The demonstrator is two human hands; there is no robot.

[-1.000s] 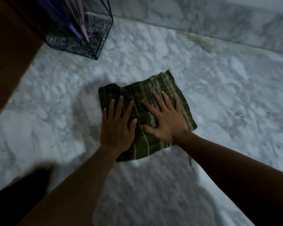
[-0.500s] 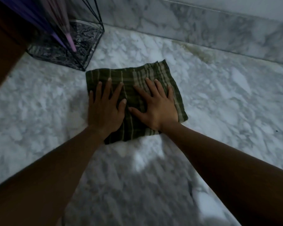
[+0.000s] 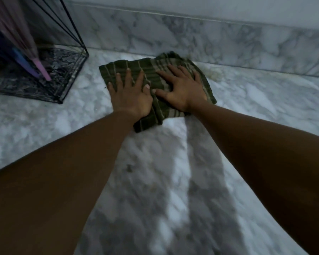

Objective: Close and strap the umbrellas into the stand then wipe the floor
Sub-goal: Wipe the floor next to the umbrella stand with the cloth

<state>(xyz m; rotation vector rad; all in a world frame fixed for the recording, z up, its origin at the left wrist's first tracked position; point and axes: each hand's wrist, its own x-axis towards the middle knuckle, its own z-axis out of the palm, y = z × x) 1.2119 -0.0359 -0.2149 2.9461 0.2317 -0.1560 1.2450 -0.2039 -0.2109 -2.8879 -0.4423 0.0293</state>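
The green striped cloth (image 3: 156, 89) lies flat on the marble floor (image 3: 256, 111), its far edge bunched up right at the foot of the marble skirting (image 3: 228, 43), with the wire stand (image 3: 63, 70) just beside it to the left. Closed umbrellas (image 3: 26, 52) already sit in that stand with their tips down on its base, so the step in hand looks to be the wiping, the last part of the task; whether the straps are fastened cannot be seen. A yellowish stain (image 3: 213, 74) on the floor close to the skirting shows just past the cloth's right edge. Since the cloth has nowhere further to go forward, the next move probably calls for drawing it back toward the body or sliding it right over that stain, with steady downward pressure so it does not fold under itself. Both arms reach out nearly straight. The left hand (image 3: 130, 97) and right hand (image 3: 184, 92) press palm-down side by side on the cloth, thumbs almost meeting, fingers (image 3: 127, 78) spread flat and gripping nothing.
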